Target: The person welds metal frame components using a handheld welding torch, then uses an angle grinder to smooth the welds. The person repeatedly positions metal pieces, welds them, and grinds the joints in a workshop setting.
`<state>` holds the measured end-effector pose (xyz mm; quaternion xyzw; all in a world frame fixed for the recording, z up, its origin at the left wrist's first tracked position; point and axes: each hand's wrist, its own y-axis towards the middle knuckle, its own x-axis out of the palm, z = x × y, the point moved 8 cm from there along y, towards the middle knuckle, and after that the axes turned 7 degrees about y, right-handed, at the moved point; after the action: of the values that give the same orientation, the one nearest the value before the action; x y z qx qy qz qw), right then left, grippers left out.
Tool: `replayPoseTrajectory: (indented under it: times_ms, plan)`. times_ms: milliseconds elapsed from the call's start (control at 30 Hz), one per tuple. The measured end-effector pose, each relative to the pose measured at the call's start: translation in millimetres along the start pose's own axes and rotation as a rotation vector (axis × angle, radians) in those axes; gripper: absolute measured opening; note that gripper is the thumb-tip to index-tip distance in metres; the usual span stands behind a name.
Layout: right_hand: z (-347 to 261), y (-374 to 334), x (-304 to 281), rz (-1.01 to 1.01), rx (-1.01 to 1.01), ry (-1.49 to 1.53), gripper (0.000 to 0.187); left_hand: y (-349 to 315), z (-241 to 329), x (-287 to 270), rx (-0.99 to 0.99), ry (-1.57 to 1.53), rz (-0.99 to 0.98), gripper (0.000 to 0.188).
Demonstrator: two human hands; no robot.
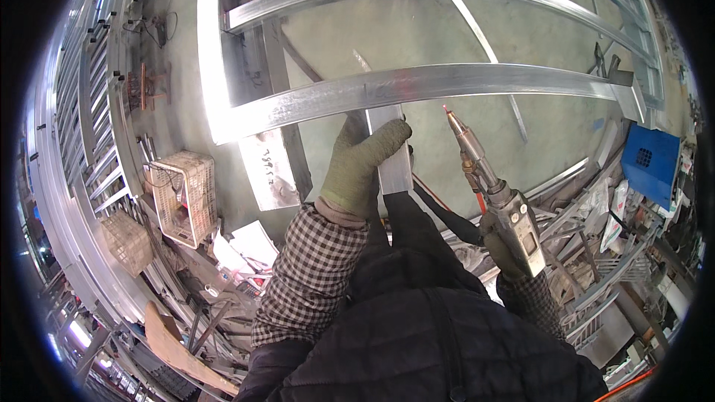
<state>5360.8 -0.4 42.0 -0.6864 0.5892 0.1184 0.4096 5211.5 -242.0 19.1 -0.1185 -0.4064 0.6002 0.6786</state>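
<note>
Left hand (357, 167): gloved, clamped around a short metal bar (392, 156) butted under the frame rail (417, 89).
Right hand (506, 249): wrapped around a welding torch (495, 193), tip near the joint.
Risk: bar might slip; glove sat close to the tip.

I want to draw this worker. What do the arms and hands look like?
Both arms wear black-and-white checked sleeves under a black quilted jacket. The left hand has an olive-green knitted glove with a paler cuff. The right hand wears a similar greenish glove, mostly hidden.
</note>
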Motion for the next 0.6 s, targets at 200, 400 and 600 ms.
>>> replayPoseTrajectory:
  times_ms: [200,400,600]
  plan:
    - [20.0,-8.0,18.3,-0.092,0.025,0.161,0.019,8.1,-3.1,-8.4,-0.001,0.066,-0.001,0.057]
    - [36.5,-13.3,27.3,0.017,0.069,0.205,0.016,14.3,-3.5,-12.7,0.042,0.052,0.014,0.056]
    - [44.7,-17.4,39.0,0.013,0.137,0.638,0.011,14.9,-2.4,-13.3,0.012,0.057,0.025,0.049]
